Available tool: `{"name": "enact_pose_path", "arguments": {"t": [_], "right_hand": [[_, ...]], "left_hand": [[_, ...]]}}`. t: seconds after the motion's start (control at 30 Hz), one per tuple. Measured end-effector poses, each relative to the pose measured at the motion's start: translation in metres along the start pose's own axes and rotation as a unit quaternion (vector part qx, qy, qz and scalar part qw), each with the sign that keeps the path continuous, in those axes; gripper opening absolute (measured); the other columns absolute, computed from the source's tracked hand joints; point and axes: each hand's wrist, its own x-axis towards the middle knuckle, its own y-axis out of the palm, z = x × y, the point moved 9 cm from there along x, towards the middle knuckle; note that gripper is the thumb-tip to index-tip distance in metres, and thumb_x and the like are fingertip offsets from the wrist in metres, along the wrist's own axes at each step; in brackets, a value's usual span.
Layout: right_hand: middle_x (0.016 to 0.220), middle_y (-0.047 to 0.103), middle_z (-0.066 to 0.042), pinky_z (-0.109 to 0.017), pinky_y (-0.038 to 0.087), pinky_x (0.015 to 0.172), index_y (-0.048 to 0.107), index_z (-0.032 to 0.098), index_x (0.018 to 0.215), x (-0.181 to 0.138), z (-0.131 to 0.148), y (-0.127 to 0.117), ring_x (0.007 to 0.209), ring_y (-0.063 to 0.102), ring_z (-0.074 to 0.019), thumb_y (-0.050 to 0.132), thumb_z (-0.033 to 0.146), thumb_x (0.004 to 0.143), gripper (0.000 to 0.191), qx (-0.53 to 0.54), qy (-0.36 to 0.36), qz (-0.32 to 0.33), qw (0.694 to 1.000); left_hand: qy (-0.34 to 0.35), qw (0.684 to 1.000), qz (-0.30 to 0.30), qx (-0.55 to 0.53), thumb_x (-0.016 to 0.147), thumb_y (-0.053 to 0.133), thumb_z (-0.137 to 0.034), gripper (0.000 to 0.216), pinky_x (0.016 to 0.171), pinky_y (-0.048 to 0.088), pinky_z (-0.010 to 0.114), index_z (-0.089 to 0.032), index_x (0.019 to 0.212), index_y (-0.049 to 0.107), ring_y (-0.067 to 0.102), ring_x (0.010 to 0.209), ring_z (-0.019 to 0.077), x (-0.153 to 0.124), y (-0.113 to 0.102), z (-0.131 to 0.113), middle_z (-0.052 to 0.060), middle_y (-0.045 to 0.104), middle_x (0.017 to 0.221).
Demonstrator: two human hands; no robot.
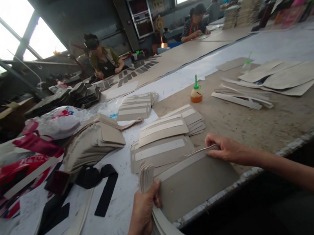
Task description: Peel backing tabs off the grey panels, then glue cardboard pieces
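Observation:
My left hand (147,206) is closed around a bundle of long pale strips (172,232), whose ends fan out above and below the fist. Beside it, a flat grey-beige panel (197,186) lies at the table's front edge. A pale strip (179,165) runs along the panel's far edge. My right hand (226,149) pinches the right end of a thin strip at that edge; whether it grips the panel too, I cannot tell. Just beyond lie stacked panels (161,128) with pale bands across them.
A small glue bottle (196,94) with a green nozzle stands mid-table. Loose strips (236,101) and large sheets (290,76) lie right. Leftward are a fanned panel stack (92,143), black straps (105,189) and plastic bags (62,120). Several people work farther back.

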Motion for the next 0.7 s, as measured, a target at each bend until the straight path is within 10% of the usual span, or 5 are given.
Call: {"name": "enact_pose_path", "arguments": {"t": [0.27, 0.7], "right_hand": [[0.071, 0.059, 0.001, -0.024, 0.040, 0.052, 0.055, 0.018, 0.100, -0.014, -0.005, 0.015, 0.060, 0.053, -0.0133, 0.058, 0.047, 0.074, 0.039, 0.213, 0.124, 0.043, 0.968], [0.060, 0.061, 0.003, -0.022, 0.040, 0.047, 0.058, 0.017, 0.084, -0.025, 0.002, 0.008, 0.052, 0.055, -0.0120, 0.070, 0.045, 0.066, 0.034, 0.259, 0.113, -0.005, 0.959]], "left_hand": [[0.055, 0.998, -0.019, 0.024, 0.060, 0.071, -0.048, 0.047, 0.049, 0.030, 0.025, -0.018, 0.035, 0.044, 0.040, 0.041, 0.0091, -0.010, -0.001, -0.014, -0.001, 0.043, 0.035], [0.084, 0.994, -0.045, 0.057, 0.063, 0.070, -0.046, 0.043, 0.049, 0.030, 0.025, -0.019, 0.038, 0.046, 0.040, 0.045, 0.0105, -0.028, -0.002, -0.024, -0.001, 0.046, 0.040]]}}
